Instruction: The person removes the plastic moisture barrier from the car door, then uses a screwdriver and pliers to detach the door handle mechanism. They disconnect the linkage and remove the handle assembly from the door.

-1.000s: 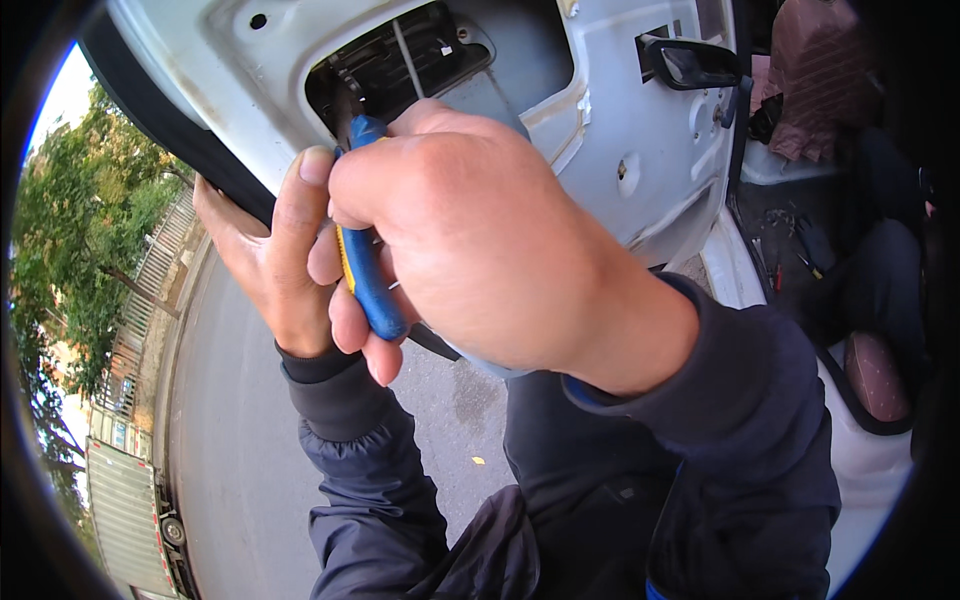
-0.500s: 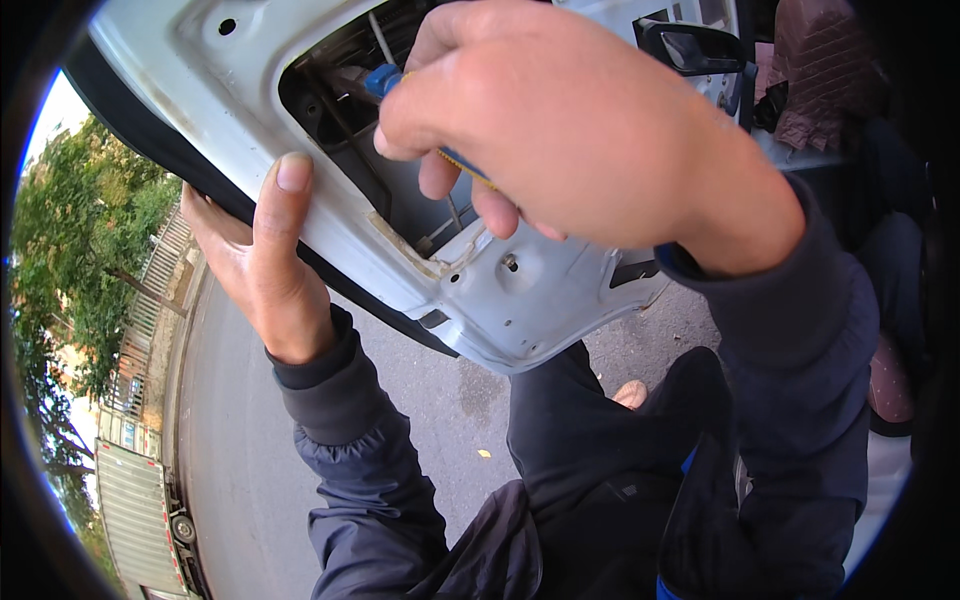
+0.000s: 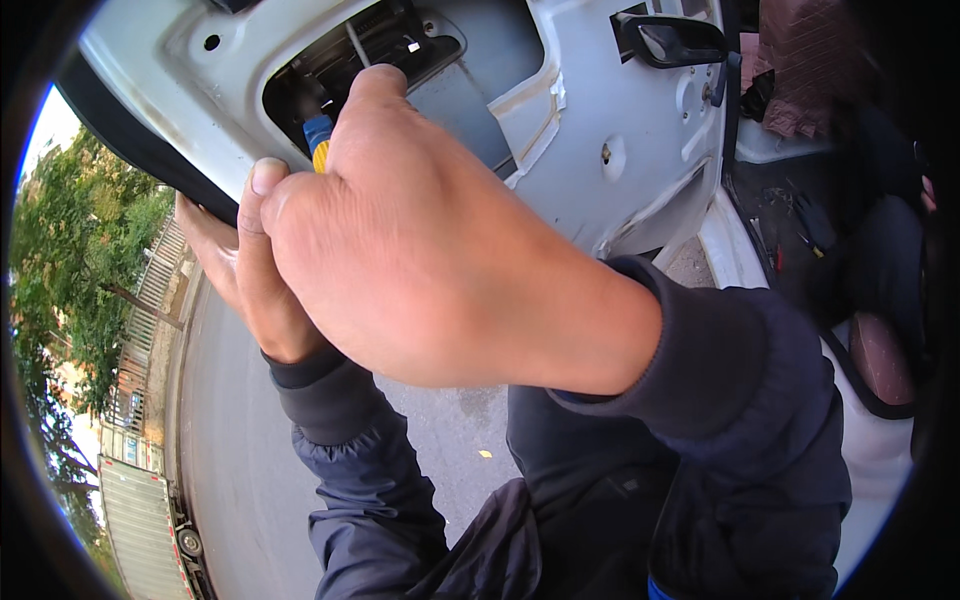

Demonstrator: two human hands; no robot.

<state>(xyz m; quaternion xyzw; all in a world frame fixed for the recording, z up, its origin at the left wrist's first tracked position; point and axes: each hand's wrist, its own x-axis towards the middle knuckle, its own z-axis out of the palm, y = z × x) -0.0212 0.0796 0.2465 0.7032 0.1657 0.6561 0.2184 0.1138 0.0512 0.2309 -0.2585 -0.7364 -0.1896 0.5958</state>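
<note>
A white car door [image 3: 590, 110] stands open before me, its inner metal panel bare, with a large cut-out [image 3: 455, 105] showing the dark cavity inside. My left hand [image 3: 262, 285] grips the door's black-edged outer rim, thumb on the panel and fingers round the back. Closed around a blue-and-yellow handle, apparently a screwdriver [image 3: 320, 145], my right hand [image 3: 410, 250] is at the near left edge of the cut-out, close to my left thumb. The handle's blue end points into the cavity. Its tip is lost in the dark, and my right fingers are mostly hidden behind the hand.
A black side mirror [image 3: 680, 42] shows at the door's far right. Inside the car are a quilted maroon cover [image 3: 820, 60] and several small tools [image 3: 808, 230] on the dark floor. Grey road [image 3: 235, 440] lies below, with a parked truck [image 3: 140, 520] and trees at left.
My right hand has moved left and down with the screwdriver, which now points more upright. More of the cut-out shows. The left hand keeps its hold on the door.
</note>
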